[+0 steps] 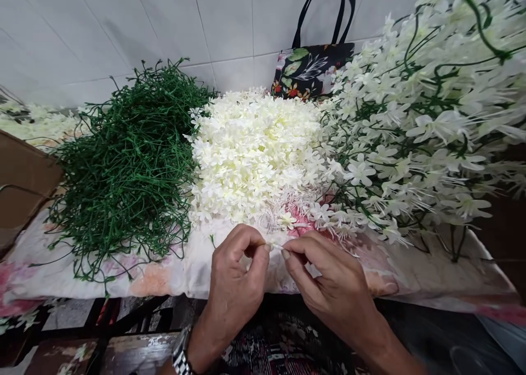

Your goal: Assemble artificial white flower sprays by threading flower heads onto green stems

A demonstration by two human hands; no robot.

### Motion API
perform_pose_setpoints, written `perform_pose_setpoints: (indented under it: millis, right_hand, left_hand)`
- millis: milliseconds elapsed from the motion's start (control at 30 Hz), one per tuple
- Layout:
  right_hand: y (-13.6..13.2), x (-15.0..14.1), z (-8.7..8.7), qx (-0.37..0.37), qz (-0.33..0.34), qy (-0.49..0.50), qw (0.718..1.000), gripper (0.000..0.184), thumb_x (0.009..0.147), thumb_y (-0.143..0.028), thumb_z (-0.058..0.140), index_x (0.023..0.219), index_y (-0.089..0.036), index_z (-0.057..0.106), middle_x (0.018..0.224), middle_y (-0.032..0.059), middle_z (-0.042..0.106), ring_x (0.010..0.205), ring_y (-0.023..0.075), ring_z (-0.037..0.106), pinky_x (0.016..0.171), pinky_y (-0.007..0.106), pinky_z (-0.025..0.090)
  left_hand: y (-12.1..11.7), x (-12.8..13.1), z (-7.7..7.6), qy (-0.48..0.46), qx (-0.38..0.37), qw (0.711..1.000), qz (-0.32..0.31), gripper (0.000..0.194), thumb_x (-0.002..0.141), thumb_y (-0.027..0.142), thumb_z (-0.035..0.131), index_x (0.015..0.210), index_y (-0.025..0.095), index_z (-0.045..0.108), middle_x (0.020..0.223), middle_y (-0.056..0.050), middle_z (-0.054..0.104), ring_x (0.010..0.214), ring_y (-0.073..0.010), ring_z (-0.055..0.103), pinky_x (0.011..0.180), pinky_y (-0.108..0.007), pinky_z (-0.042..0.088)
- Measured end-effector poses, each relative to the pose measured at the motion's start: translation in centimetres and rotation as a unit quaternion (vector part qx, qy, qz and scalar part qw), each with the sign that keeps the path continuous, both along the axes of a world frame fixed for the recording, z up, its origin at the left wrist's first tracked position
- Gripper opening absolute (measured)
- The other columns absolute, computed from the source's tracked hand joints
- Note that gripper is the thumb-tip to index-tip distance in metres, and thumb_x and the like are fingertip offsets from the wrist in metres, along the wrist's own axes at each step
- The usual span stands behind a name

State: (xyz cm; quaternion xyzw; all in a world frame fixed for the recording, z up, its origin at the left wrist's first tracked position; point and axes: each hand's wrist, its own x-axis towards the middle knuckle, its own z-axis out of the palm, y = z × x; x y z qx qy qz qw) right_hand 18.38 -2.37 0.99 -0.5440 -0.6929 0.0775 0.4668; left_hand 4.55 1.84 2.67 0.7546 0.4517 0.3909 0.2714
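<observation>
My left hand (240, 271) and my right hand (331, 273) meet over the front of the cloth, fingertips pinched. Between them is a small white flower part (276, 245), held from both sides; its exact form is too small to make out. Just beyond my fingers lie thin white stamens (298, 198) and a loose pale flower head (286, 220). Behind these spreads a heap of white artificial flower heads (255, 150). A tangled pile of green plastic stems (135, 166) rests left of it. On the right stand bunches of white flowers on green stems (411, 117).
A floral cloth (156, 279) covers the table. At the far left is a cardboard box (27, 183), with more white flowers (45, 125) behind it. A black floral bag (314, 70) leans against the tiled wall (164, 24).
</observation>
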Motion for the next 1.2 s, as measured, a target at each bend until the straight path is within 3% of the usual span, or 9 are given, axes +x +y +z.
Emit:
perform_pose_setpoints:
  millis: [200,467,533,633,733,800,1033,1133,1200]
  right_hand:
    - [-0.3,-1.0,-0.3,-0.001,0.002,-0.013,1.0,0.015,0.084,-0.007,0.047,0.075,-0.015,0.055,0.061,0.0001,0.053,0.054,0.0092,0.048,0.052,0.022,0.04]
    - [-0.8,-1.4,-0.6,-0.002,0.013,0.007,1.0,0.013,0.083,-0.008,0.047,0.076,-0.016,0.054,0.061,-0.0009,0.053,0.053,0.0087,0.049,0.05,0.02,0.04]
    - [-1.0,-1.4,-0.7,-0.006,0.016,0.007,1.0,0.013,0.083,-0.007,0.047,0.076,-0.017,0.053,0.06,-0.0013,0.052,0.052,0.0087,0.048,0.049,0.02,0.04]
    - [-1.2,-1.4,-0.7,-0.004,0.027,0.012,1.0,0.013,0.083,-0.007,0.047,0.077,-0.017,0.053,0.06,-0.0016,0.051,0.052,0.0085,0.047,0.048,0.02,0.04]
    - [-1.4,-1.5,-0.9,-0.003,0.047,0.012,0.999,0.014,0.084,-0.007,0.046,0.077,-0.017,0.054,0.06,-0.0013,0.05,0.052,0.0086,0.047,0.048,0.02,0.039]
    - [-1.5,-1.6,-1.1,-0.008,0.056,0.008,0.998,0.015,0.084,-0.007,0.046,0.077,-0.016,0.055,0.061,-0.0008,0.05,0.053,0.0087,0.046,0.047,0.019,0.038]
    - [-1.6,-1.5,-1.3,-0.047,0.077,0.04,0.995,0.008,0.087,-0.015,0.048,0.092,-0.016,0.054,0.072,0.0019,0.055,0.063,0.0109,0.053,0.056,0.022,0.046]
    - [-1.4,-1.4,-1.2,-0.047,0.063,0.038,0.996,0.03,0.087,-0.03,0.051,0.114,-0.016,0.05,0.097,0.0101,0.059,0.083,0.0167,0.059,0.069,0.028,0.053]
    - [-1.2,-1.5,-1.3,-0.041,0.089,0.041,0.994,0.03,0.088,-0.028,0.051,0.116,-0.017,0.05,0.102,0.0111,0.06,0.091,0.0179,0.06,0.074,0.03,0.054]
  left_hand:
    - [-1.3,-0.8,-0.9,-0.002,0.091,0.995,-0.029,0.018,0.081,0.002,0.045,0.074,0.017,0.051,0.07,-0.002,0.057,0.067,-0.0114,0.056,0.062,-0.021,0.045]
    - [-2.0,-1.6,-1.5,-0.011,0.109,0.99,-0.088,0.019,0.081,0.0,0.044,0.08,0.017,0.053,0.074,-0.004,0.06,0.072,-0.0127,0.059,0.065,-0.021,0.048]
    - [-2.2,-2.0,-1.6,-0.04,0.071,0.992,-0.1,0.019,0.08,0.002,0.046,0.084,0.018,0.055,0.076,-0.004,0.061,0.072,-0.0132,0.06,0.065,-0.022,0.049]
    - [-2.4,-2.3,-1.9,-0.101,-0.048,0.99,-0.083,0.017,0.08,0.008,0.05,0.091,0.018,0.058,0.075,-0.002,0.062,0.068,-0.0131,0.06,0.062,-0.023,0.049]
    - [-2.4,-2.2,-2.2,-0.157,-0.182,0.969,-0.063,0.009,0.08,0.014,0.053,0.079,0.017,0.061,0.065,0.0,0.059,0.056,-0.0114,0.054,0.052,-0.021,0.046]
    - [-2.4,-2.0,-2.4,-0.178,-0.218,0.958,-0.064,0.01,0.078,0.014,0.055,0.07,0.016,0.061,0.061,0.001,0.056,0.053,-0.0105,0.051,0.05,-0.02,0.043]
    - [-2.9,-1.9,-2.9,-0.227,-0.185,0.956,-0.006,0.011,0.077,0.012,0.057,0.069,0.018,0.061,0.061,0.002,0.055,0.054,-0.0094,0.05,0.05,-0.019,0.042]
    - [-3.0,-1.8,-2.8,-0.215,-0.138,0.967,0.013,0.013,0.078,0.009,0.056,0.071,0.018,0.061,0.062,0.002,0.056,0.054,-0.0094,0.05,0.05,-0.018,0.042]
    - [-3.1,-1.7,-2.6,-0.203,-0.093,0.975,-0.003,0.015,0.078,0.006,0.054,0.071,0.018,0.06,0.062,0.001,0.056,0.056,-0.0102,0.052,0.052,-0.019,0.043]
